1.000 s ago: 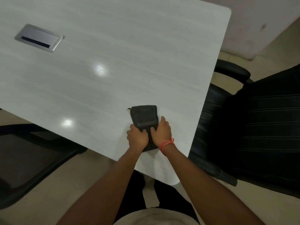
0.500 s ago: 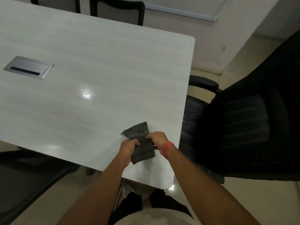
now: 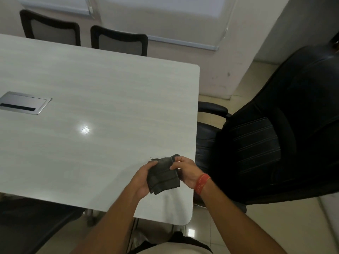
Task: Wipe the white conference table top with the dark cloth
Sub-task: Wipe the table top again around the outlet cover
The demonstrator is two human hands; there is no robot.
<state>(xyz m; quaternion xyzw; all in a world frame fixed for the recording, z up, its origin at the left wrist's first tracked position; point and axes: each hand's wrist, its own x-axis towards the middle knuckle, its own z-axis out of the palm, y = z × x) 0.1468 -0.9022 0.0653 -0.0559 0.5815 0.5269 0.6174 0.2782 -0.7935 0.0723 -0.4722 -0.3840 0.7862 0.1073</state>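
The dark cloth (image 3: 163, 174) is folded small and held up off the white conference table (image 3: 102, 99), above its near right corner. My left hand (image 3: 142, 180) cups the cloth from below and from the left. My right hand (image 3: 185, 169), with an orange thread band at the wrist, pinches the cloth's upper right edge between thumb and fingers. Both forearms reach in from the bottom of the view.
A silver cable hatch (image 3: 23, 105) is set into the table at the left. A large black office chair (image 3: 266, 140) stands close to the table's right edge. Two mesh-backed chairs (image 3: 119, 43) sit at the far side, and another dark chair (image 3: 31, 222) at the near left.
The cloth lay flat on the table under both hands a second ago; it has since been lifted and is held between them. My view has tilted up, showing the far chairs and wall.
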